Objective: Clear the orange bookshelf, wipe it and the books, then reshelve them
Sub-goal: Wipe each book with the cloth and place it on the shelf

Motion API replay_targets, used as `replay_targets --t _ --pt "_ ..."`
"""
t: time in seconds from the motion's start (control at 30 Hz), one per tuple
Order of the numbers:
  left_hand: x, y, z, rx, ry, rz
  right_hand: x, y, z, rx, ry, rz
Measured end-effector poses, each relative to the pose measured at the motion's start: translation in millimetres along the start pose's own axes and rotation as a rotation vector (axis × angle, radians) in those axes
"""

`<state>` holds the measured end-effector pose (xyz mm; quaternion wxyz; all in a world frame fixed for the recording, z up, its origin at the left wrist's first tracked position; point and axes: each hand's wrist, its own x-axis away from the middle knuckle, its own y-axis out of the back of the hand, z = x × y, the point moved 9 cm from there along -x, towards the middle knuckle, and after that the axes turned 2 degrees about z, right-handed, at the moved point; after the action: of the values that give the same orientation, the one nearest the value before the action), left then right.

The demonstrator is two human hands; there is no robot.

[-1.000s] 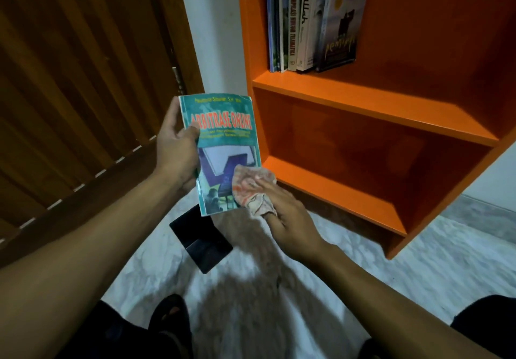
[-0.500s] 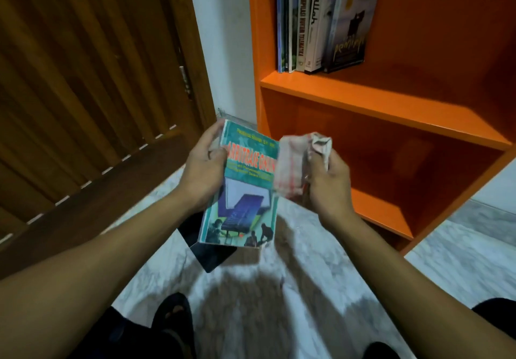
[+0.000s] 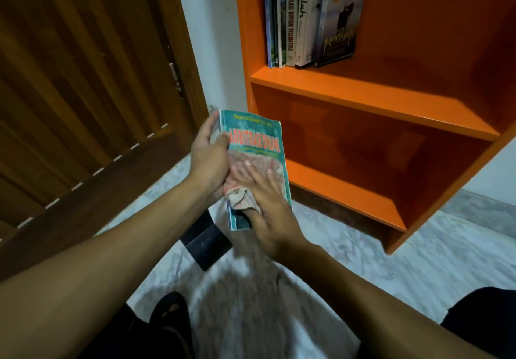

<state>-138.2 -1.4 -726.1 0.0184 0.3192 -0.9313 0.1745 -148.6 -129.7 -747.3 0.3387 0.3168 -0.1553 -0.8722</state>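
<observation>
The left hand (image 3: 208, 160) grips a green paperback (image 3: 255, 146) by its spine edge, thumb over the front cover, and holds it in the air in front of the orange bookshelf (image 3: 363, 99). The book's red title is partly readable; the lower half of its cover is hidden. The right hand (image 3: 266, 205) lies flat on that cover with fingers spread, pressing a pale reddish cloth (image 3: 243, 195) against it. The fingertips are blurred, and a bunched fold of cloth sticks out under the palm near the book's lower edge.

On the shelf board at the bookshelf's upper left, a short row of books (image 3: 304, 20) stands upright against the left wall, the rightmost one leaning slightly; their tops are cut off by the frame. The rest of that board and the compartment below show bare orange surface. The bookshelf's right side runs out of view.

On the marble floor (image 3: 363, 275), below the held book, lies a dark flat object (image 3: 208, 242), partly covered by the left forearm; what it is cannot be made out. A brown wooden door (image 3: 83, 79) fills the left side. Dark shapes at the bottom edge, probably the person's legs and a foot, are too dim to read.
</observation>
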Motion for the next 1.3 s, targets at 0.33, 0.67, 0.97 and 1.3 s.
replay_targets --t 0.33,0.67,0.97,1.3 --pt "-17.1 54.4 -27.3 0.002 -0.07 -0.198 14.7 -15.0 -2.8 -0.1 -0.076 0.126" --pt "-7.0 33.3 -50.5 -0.321 -0.185 0.014 17.0 38.0 -77.4 -0.304 -0.472 -0.217" --pt "18.6 -18.3 -57.7 -0.544 -0.396 0.326 4.7 53.8 -82.2 -0.629 -0.53 -0.179" --pt "19.3 -14.6 -64.6 -0.917 -0.533 0.269 -27.1 126.6 -40.5 -0.42 -0.357 -0.392"
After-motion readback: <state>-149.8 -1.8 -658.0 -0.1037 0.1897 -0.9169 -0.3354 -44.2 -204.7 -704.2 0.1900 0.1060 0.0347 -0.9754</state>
